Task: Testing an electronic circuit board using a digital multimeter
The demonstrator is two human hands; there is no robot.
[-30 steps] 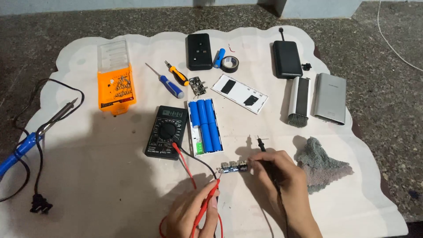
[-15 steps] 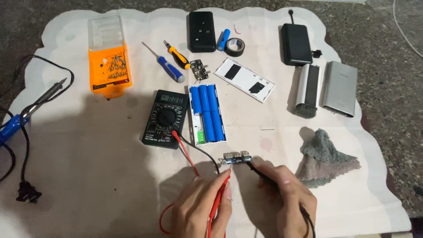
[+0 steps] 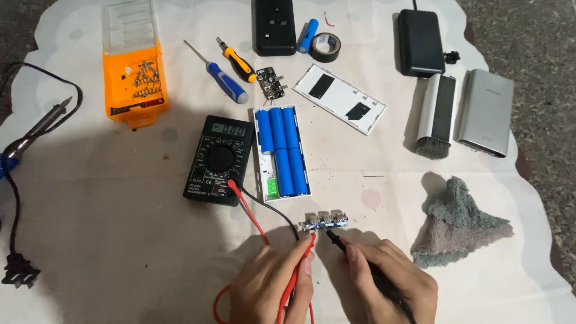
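- Now the left hand (image 3: 273,288) grips the red probe (image 3: 298,264) like a pen, and the probe's tip has come forward from where it lay half a second ago to sit at the near edge of the small circuit board (image 3: 324,221).
- The right hand (image 3: 390,282) is closed on the black probe (image 3: 337,239); its tip points at the same board from the right, close to the edge, though contact cannot be told for certain.
- Both hands have drawn nearer each other since a second ago, when the right one worked the board alone; the two probes now bracket the board, which reads as a measurement being set up.
- The board itself lies on the white mat (image 3: 120,240), just beyond both sets of fingertips, and appears not to have shifted.
- Farther ahead of the left hand sits the black multimeter (image 3: 218,159), its red and black leads running back to the hands.
- Beside the meter, ahead of both hands, lies the open battery pack (image 3: 281,152) with blue cells.
- To the right of the right hand rests a grey cloth (image 3: 456,222).
- Far to the left lies a soldering iron (image 3: 42,126).
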